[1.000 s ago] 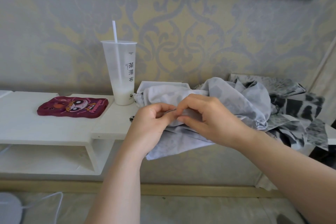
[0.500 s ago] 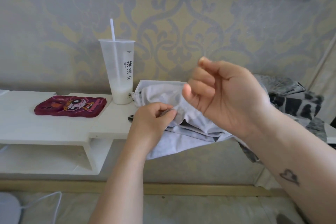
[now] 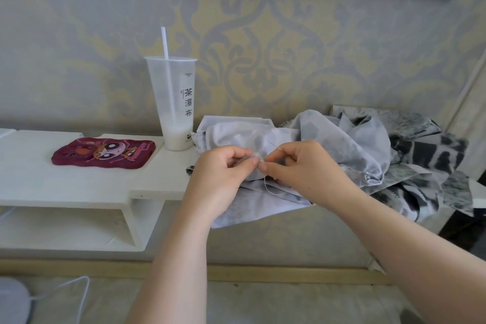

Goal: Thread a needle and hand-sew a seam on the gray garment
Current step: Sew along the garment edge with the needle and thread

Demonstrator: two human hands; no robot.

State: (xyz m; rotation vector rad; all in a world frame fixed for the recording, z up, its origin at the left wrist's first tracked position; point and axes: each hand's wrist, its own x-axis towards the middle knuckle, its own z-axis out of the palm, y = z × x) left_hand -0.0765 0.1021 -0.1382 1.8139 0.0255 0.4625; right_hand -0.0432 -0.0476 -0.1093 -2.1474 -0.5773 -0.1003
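The gray garment [image 3: 347, 144] lies bunched on the white shelf [image 3: 86, 187], with one corner hanging over the front edge. My left hand [image 3: 221, 179] pinches a fold of the fabric between thumb and fingers. My right hand [image 3: 305, 168] meets it fingertip to fingertip and holds a thin needle [image 3: 274, 145], whose end sticks up and back from the fingers. A pale thread [image 3: 271, 188] loops down from the fold onto the cloth below.
A tall plastic cup [image 3: 175, 102] with a straw stands at the back of the shelf, left of the garment. A maroon cartoon phone case [image 3: 104, 152] lies further left. Black-and-white patterned cloth [image 3: 431, 166] is piled at the right. A white cable [image 3: 79, 294] runs across the floor.
My right hand, raised high half a second ago, has come back down to the fold beside my left hand. My left hand has kept its pinch on the fabric.
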